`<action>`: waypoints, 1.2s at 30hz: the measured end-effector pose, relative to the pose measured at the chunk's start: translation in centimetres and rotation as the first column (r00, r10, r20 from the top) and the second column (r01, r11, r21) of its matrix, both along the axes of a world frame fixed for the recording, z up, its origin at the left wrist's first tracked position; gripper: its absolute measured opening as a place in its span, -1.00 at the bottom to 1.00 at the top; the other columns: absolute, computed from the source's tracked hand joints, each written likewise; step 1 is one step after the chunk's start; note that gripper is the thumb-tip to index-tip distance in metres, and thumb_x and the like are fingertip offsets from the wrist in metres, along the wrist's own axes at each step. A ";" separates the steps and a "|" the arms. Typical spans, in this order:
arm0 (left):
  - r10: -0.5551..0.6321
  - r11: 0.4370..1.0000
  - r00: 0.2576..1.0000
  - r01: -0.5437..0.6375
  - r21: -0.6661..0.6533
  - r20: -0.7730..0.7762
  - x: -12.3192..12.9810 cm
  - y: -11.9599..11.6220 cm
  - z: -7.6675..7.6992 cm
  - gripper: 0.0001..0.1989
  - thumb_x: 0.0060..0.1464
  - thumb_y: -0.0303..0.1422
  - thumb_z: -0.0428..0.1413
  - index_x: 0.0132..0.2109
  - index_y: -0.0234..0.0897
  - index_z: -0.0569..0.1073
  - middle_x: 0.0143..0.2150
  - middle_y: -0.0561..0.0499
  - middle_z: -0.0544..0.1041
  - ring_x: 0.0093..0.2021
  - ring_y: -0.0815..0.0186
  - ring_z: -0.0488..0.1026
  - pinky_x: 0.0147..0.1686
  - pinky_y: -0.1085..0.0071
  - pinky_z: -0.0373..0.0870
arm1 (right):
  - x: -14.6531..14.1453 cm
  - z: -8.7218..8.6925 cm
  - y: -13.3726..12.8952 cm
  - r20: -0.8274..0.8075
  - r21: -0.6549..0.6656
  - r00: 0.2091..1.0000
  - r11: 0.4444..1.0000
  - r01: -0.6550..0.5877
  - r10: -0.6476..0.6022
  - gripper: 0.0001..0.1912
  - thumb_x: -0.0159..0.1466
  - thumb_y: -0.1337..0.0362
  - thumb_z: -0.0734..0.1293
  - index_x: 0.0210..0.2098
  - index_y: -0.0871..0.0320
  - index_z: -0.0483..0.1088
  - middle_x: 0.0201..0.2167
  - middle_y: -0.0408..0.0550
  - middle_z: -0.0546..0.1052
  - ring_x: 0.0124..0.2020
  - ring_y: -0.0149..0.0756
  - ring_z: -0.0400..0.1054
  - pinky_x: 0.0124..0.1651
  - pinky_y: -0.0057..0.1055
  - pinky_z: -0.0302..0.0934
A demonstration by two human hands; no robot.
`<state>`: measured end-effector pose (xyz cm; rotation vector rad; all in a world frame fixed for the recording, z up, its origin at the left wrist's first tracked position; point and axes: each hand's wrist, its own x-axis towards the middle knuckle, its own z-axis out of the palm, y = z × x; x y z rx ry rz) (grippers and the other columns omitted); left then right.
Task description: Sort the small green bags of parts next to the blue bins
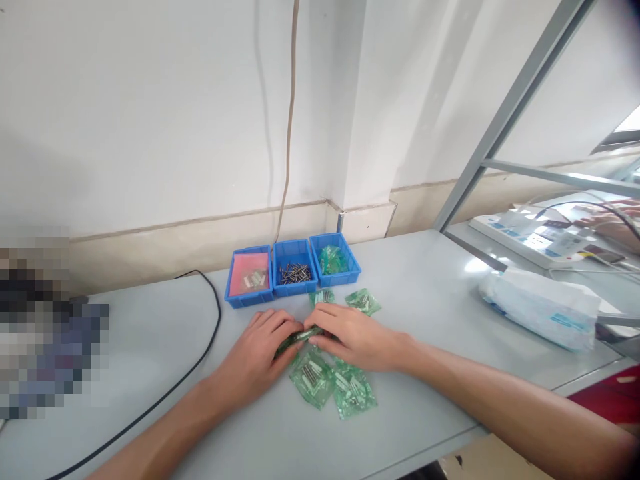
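Between my two hands is a green plastic bag (306,335), pinched at its edges. My left hand (263,343) closes its fingers and thumb on the left end, and my right hand (353,333) grips the right end; what lies inside it is hidden. Just below, a green bag of screws and pale plugs (313,377) lies on the table, with another filled green bag (354,392) beside it. Beyond my right hand lie a further green bag (363,301) and a partly covered green bag (323,296).
Three blue bins stand by the wall: a left bin (231,293) with a pink sheet and small bag, a middle bin (295,290) of loose screws, a right bin (350,275) of green bags. A black cable (213,333) crosses the left side. A tissue pack (543,308) lies right.
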<state>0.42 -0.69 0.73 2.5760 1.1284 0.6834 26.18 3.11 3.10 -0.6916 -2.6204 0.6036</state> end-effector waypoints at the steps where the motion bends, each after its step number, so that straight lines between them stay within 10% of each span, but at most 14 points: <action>1: 0.002 1.000 1.000 -0.002 0.001 -0.001 0.0 0.0 0.0 -0.85 0.50 -0.36 0.05 0.10 -0.17 0.49 -0.01 -0.07 0.55 -0.03 0.14 0.46 0.01 0.19 0.37 | 0.0 0.0 0.0 -0.001 0.000 1.000 1.000 0.002 -0.002 -0.81 0.60 0.21 0.22 0.07 0.14 0.41 -0.06 0.03 0.52 -0.09 -0.18 0.42 -0.02 -0.26 0.32; 36: 0.001 1.000 1.000 -0.001 -0.007 0.003 0.0 0.0 -0.1 -0.87 0.50 -0.37 0.06 0.10 -0.18 0.47 0.00 -0.06 0.54 -0.01 0.12 0.44 0.01 0.17 0.36 | 0.0 -0.3 0.1 0.037 0.003 0.999 1.000 0.010 -0.010 -0.82 0.59 0.22 0.25 0.09 0.13 0.40 -0.04 0.02 0.52 -0.05 -0.17 0.43 0.01 -0.26 0.32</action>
